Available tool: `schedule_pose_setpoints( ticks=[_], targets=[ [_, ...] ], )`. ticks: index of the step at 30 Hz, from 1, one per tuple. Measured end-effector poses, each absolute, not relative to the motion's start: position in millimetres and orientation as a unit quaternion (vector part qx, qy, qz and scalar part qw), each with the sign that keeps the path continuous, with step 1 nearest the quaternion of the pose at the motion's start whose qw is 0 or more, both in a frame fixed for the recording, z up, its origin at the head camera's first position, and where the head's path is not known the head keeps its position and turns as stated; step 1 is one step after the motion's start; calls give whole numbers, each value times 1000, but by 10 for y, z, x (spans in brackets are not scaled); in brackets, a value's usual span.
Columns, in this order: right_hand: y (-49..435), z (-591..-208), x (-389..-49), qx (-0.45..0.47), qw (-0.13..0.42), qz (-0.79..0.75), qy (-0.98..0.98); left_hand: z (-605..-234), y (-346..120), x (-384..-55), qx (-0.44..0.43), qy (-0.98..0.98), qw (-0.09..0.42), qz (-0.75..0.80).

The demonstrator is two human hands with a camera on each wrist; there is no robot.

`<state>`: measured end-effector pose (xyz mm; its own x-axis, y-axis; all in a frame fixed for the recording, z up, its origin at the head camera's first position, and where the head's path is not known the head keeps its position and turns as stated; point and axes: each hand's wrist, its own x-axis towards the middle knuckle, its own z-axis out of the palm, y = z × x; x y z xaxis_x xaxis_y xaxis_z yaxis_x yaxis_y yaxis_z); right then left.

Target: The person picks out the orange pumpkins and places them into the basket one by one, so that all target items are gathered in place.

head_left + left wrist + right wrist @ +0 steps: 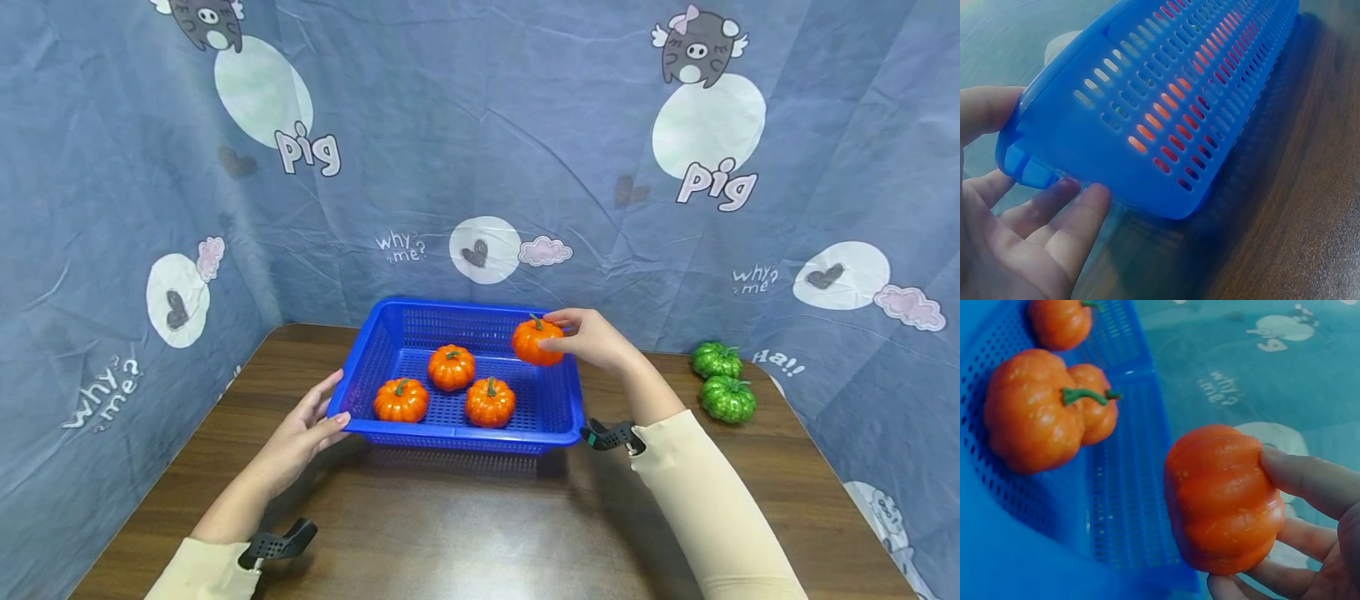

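A blue perforated plastic basket (465, 433) stands at the far middle of the table. My left hand (300, 429) grips its left front corner, thumb at the rim and fingers beneath, as the left wrist view shows against the basket's wall (1110, 175). Over the basket's right end, my right hand (600, 342) holds a small orange pumpkin (531, 343) between thumb and fingers. In the right wrist view this ribbed pumpkin (1219, 500) overlaps the basket's edge. Inside lie three more orange pumpkins with green stems: one at left (401, 402), one behind (452, 368), one in front (490, 403).
Two shiny green pumpkins, one behind (716, 360) and one in front (727, 399), sit at the right on the brown wooden table (465, 525). A blue printed cloth (420, 150) hangs around the table's back and sides. Each wrist wears a black mount.
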<state>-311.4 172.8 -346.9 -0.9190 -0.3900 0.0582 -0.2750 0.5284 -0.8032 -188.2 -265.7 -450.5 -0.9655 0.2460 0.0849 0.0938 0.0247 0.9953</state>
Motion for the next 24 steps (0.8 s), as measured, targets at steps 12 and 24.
schedule_pose_setpoints(
  ticks=[12, 24],
  targets=[
    [1545, -3538, -3269, -165, 102, -403, 894, -4507, -2651, -1881, 123, 710, 57, 692],
    [1354, -3560, -3386, -178, 122, -374, 902, -4484, -2643, -1861, 118, 714, 55, 688]
  ],
)
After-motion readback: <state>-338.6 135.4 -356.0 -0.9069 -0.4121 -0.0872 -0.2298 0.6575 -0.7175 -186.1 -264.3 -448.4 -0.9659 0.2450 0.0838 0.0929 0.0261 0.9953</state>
